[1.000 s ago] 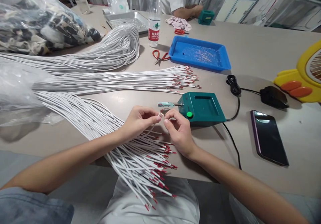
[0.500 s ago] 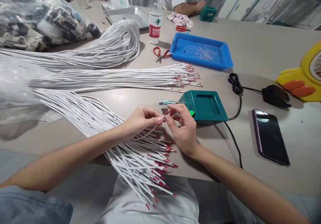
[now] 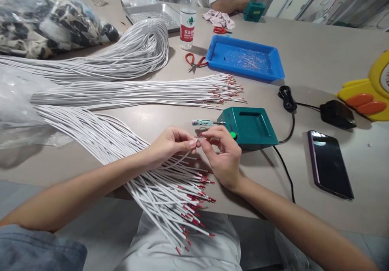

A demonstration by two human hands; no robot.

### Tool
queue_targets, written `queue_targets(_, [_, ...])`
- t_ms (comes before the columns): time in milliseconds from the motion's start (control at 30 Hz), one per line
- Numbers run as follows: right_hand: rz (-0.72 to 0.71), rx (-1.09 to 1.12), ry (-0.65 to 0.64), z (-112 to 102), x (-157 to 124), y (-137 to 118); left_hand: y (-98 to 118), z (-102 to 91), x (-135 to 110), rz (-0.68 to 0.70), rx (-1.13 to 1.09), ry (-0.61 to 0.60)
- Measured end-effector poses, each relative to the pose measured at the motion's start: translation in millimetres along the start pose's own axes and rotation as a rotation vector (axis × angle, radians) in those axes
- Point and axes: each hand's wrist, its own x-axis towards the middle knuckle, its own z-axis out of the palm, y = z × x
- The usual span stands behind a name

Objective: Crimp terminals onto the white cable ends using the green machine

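Observation:
Between finger and thumb my left hand (image 3: 170, 146) pinches a white cable (image 3: 183, 156) close to its red-tipped end. Fingertips of my right hand (image 3: 223, 154) close on the same end from the other side; the exact contact is partly hidden. Below my hands fans a bundle of white cables (image 3: 164, 198) with red ends, hanging past the table's front edge. Just beyond my right hand stands a green box-shaped device (image 3: 252, 127) with a green button (image 3: 233, 135). A pale teal clip-like tool (image 3: 203, 122) on a thin shaft juts from its left side.
Farther back lie a second cable bundle (image 3: 136, 92), a coiled bundle (image 3: 152, 48), red-handled snips (image 3: 194, 62), a blue tray (image 3: 219, 62) and a water bottle (image 3: 187, 28). To the right are a phone (image 3: 330, 163) and a black adapter (image 3: 337, 114). Another person's arm (image 3: 227, 5) rests across the table.
My hands keep their pinch on the cable end, with only a slight shift of the right fingers. The whole view has moved a little.

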Motion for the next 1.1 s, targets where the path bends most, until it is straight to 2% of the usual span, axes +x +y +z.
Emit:
queue_targets(233, [0.173, 0.116, -0.001, -1.4, -0.7, -2.2, -1.3, -1.6, 0.5, 0.006, 0.013, 0.009])
queue_targets(467, [0.297, 0.225, -0.093, -1.3, 5.7, -3.7, 2.4, 0.5, -0.2, 0.035, 0.069, -0.023])
queue_targets(733, [0.233, 0.175, -0.159, -2.6, 4.4, -3.4, 2.2, 1.1, -0.9, -0.001, -0.003, -0.036])
queue_targets(933, [0.209, 0.127, -0.048, -2.1, 1.2, -1.7, 1.4, -0.6, -0.7, 0.042, -0.004, 0.029])
queue_targets(1100, [0.052, 0.083, -0.053, -3.3, -2.2, -4.7, 1.2, -0.4, -1.4, 0.051, -0.021, 0.021])
